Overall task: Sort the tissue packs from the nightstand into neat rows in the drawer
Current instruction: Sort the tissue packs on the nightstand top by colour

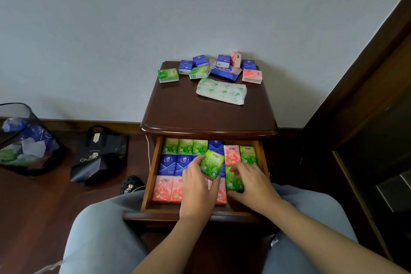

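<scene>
Left hand pinches a green tissue pack above the open drawer, long axis tilted toward the wall; right hand grasps another green pack. A black bag reads "Cha…".

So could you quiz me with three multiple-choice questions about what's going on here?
1. Where does the crumpled green-and-white wrapper lie?
A. in the drawer
B. on the nightstand top
C. on the floor

2. What colour is the pack in the left hand?
A. green
B. blue
C. pink

3. What state is the drawer in?
A. shut
B. pulled open, holding packs
C. taken out

Answers: B, the wrapper lies on the nightstand in front of the loose packs; A, the held green pack shows leaves; B, rows of packs show inside the open drawer.
</scene>
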Action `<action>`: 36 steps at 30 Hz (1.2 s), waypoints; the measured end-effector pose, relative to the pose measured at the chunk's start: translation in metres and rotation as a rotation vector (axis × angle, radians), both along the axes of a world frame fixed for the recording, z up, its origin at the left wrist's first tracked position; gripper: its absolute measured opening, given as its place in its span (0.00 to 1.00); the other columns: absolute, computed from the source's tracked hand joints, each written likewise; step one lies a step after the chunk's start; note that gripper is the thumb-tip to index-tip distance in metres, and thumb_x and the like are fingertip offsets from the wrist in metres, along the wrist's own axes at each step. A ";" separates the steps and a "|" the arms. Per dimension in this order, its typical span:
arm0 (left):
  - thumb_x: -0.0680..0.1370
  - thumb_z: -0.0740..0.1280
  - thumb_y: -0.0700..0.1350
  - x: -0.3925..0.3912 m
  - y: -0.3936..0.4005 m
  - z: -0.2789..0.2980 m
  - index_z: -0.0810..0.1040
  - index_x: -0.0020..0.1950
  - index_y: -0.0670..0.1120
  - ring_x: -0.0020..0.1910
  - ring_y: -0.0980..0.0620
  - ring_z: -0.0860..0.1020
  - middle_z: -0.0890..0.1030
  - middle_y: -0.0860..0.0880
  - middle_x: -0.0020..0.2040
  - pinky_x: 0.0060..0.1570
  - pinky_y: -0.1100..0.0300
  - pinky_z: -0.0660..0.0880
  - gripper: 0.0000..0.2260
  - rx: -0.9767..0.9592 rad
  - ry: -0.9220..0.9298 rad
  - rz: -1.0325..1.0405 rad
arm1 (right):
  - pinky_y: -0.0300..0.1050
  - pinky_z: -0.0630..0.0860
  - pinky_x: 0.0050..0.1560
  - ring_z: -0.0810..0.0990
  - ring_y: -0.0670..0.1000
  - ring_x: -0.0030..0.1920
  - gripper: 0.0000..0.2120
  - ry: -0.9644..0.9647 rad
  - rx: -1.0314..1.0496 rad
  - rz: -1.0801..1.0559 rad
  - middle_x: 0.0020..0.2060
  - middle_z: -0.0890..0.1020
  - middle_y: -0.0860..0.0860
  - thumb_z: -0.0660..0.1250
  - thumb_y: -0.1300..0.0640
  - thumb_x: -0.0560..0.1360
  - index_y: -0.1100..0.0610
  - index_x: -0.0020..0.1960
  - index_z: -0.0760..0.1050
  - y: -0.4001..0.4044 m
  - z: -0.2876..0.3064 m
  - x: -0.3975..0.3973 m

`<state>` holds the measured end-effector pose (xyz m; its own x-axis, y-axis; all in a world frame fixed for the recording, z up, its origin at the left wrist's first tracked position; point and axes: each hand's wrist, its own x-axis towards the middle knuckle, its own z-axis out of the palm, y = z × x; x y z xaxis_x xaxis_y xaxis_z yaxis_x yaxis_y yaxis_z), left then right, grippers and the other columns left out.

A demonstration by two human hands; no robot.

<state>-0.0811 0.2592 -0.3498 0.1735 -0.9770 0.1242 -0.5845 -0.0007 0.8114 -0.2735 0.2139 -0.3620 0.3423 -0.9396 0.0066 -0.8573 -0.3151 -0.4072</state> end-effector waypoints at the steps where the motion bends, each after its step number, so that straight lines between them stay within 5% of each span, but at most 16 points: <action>1: 0.77 0.76 0.48 0.000 0.000 0.000 0.63 0.75 0.54 0.64 0.62 0.70 0.71 0.58 0.65 0.59 0.71 0.71 0.31 -0.001 0.003 -0.001 | 0.37 0.73 0.59 0.73 0.42 0.61 0.26 -0.068 -0.026 -0.024 0.59 0.76 0.41 0.78 0.49 0.71 0.47 0.65 0.71 0.002 0.002 0.000; 4: 0.77 0.76 0.49 0.000 0.000 0.000 0.63 0.75 0.53 0.63 0.64 0.70 0.71 0.60 0.63 0.61 0.68 0.73 0.31 -0.004 0.008 -0.006 | 0.34 0.79 0.52 0.80 0.42 0.55 0.19 -0.415 0.033 -0.235 0.57 0.79 0.42 0.75 0.59 0.76 0.50 0.64 0.74 0.005 0.014 0.005; 6: 0.76 0.77 0.49 -0.001 0.000 0.000 0.64 0.74 0.54 0.63 0.66 0.70 0.70 0.62 0.62 0.59 0.73 0.71 0.31 -0.011 0.019 -0.028 | 0.41 0.83 0.53 0.85 0.47 0.52 0.15 -0.699 0.248 -0.396 0.57 0.83 0.45 0.75 0.56 0.78 0.49 0.63 0.76 0.003 0.026 0.012; 8: 0.76 0.77 0.49 -0.002 0.001 0.000 0.63 0.74 0.56 0.65 0.68 0.69 0.71 0.63 0.64 0.60 0.76 0.68 0.32 -0.013 0.038 -0.091 | 0.55 0.84 0.58 0.88 0.52 0.53 0.22 -1.029 0.594 -0.461 0.58 0.86 0.50 0.77 0.50 0.76 0.48 0.66 0.75 0.002 0.035 0.019; 10: 0.76 0.77 0.50 -0.002 0.002 -0.001 0.62 0.74 0.58 0.67 0.69 0.69 0.71 0.64 0.66 0.63 0.76 0.67 0.33 -0.008 0.048 -0.163 | 0.61 0.83 0.61 0.88 0.55 0.56 0.31 -1.151 0.780 -0.449 0.58 0.87 0.52 0.82 0.50 0.70 0.48 0.69 0.72 0.002 0.041 0.024; 14: 0.74 0.78 0.53 -0.003 0.003 0.000 0.63 0.73 0.61 0.65 0.75 0.69 0.71 0.69 0.65 0.60 0.78 0.68 0.33 0.004 0.053 -0.239 | 0.58 0.85 0.55 0.88 0.51 0.53 0.34 -0.953 0.724 -0.487 0.53 0.88 0.50 0.86 0.55 0.66 0.46 0.66 0.73 0.003 0.046 0.030; 19: 0.74 0.78 0.53 -0.004 0.004 0.003 0.63 0.73 0.62 0.65 0.74 0.69 0.69 0.75 0.65 0.59 0.78 0.69 0.33 -0.009 0.026 -0.273 | 0.61 0.86 0.51 0.89 0.54 0.51 0.15 -0.973 0.695 -0.498 0.53 0.88 0.55 0.76 0.52 0.78 0.54 0.62 0.79 0.000 0.050 0.020; 21: 0.74 0.78 0.52 -0.004 0.005 0.003 0.62 0.73 0.62 0.65 0.74 0.69 0.71 0.71 0.65 0.59 0.78 0.68 0.34 -0.011 0.012 -0.278 | 0.59 0.86 0.54 0.87 0.53 0.54 0.13 -0.818 0.558 -0.442 0.56 0.86 0.53 0.72 0.49 0.81 0.54 0.62 0.81 -0.001 0.052 0.015; 24: 0.75 0.78 0.50 -0.005 0.005 0.002 0.63 0.74 0.61 0.64 0.72 0.70 0.72 0.66 0.66 0.58 0.77 0.69 0.33 -0.007 0.005 -0.274 | 0.43 0.82 0.59 0.81 0.44 0.61 0.22 -0.427 0.262 -0.291 0.62 0.81 0.45 0.75 0.47 0.77 0.49 0.69 0.78 0.000 0.055 0.010; 28: 0.77 0.74 0.40 -0.004 0.006 0.003 0.58 0.70 0.73 0.67 0.67 0.69 0.70 0.70 0.64 0.60 0.77 0.69 0.38 0.027 0.044 -0.287 | 0.42 0.74 0.65 0.71 0.42 0.66 0.50 -0.258 0.326 -0.127 0.68 0.71 0.40 0.79 0.32 0.61 0.46 0.78 0.66 0.006 0.059 0.016; 33: 0.80 0.68 0.39 -0.004 0.009 0.004 0.59 0.79 0.62 0.70 0.72 0.67 0.69 0.65 0.71 0.66 0.78 0.64 0.33 0.039 0.042 -0.365 | 0.45 0.78 0.64 0.76 0.44 0.63 0.40 -0.273 0.179 -0.120 0.64 0.76 0.43 0.80 0.36 0.64 0.47 0.71 0.71 0.001 0.060 0.006; 36: 0.80 0.65 0.36 -0.003 0.009 0.005 0.63 0.77 0.59 0.67 0.70 0.69 0.71 0.64 0.68 0.63 0.79 0.65 0.30 0.030 -0.018 -0.267 | 0.49 0.76 0.65 0.74 0.49 0.65 0.37 -0.010 0.031 -0.097 0.65 0.76 0.45 0.80 0.43 0.67 0.47 0.71 0.67 -0.005 0.058 -0.013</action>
